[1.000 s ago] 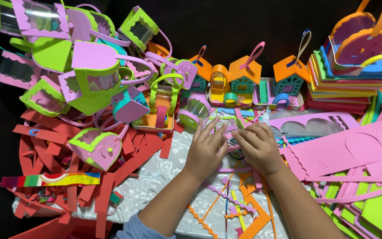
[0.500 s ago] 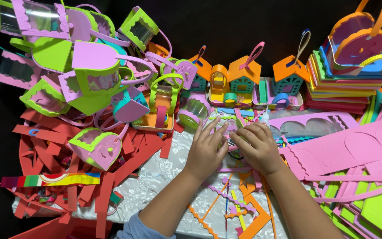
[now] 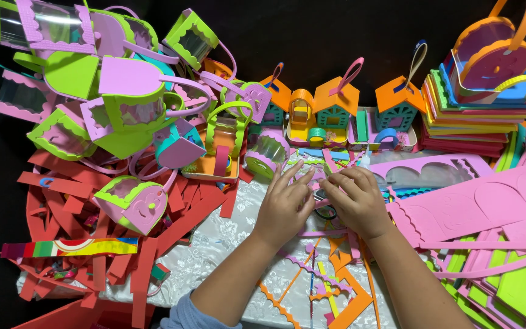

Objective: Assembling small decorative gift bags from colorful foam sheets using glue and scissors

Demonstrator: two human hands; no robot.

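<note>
My left hand (image 3: 285,204) lies flat, fingers spread, pressing on a pink foam piece (image 3: 321,183) on the white patterned cloth (image 3: 214,244). My right hand (image 3: 353,198) is beside it with fingers curled over the same pink piece, fingertips touching those of the left hand. Black-handled scissors (image 3: 325,207) show partly between the two hands. What lies under the palms is hidden.
Pink and green foam baskets (image 3: 123,103) are piled at the left above red foam scraps (image 3: 92,207). Orange-roofed foam houses (image 3: 336,106) stand at the back. Stacked coloured sheets (image 3: 476,116) and pink cut-out sheets (image 3: 476,201) fill the right. Thin scrap strips (image 3: 330,286) lie near me.
None of note: both hands stay pressed on the pink piece, with only slight shifts of the fingers.
</note>
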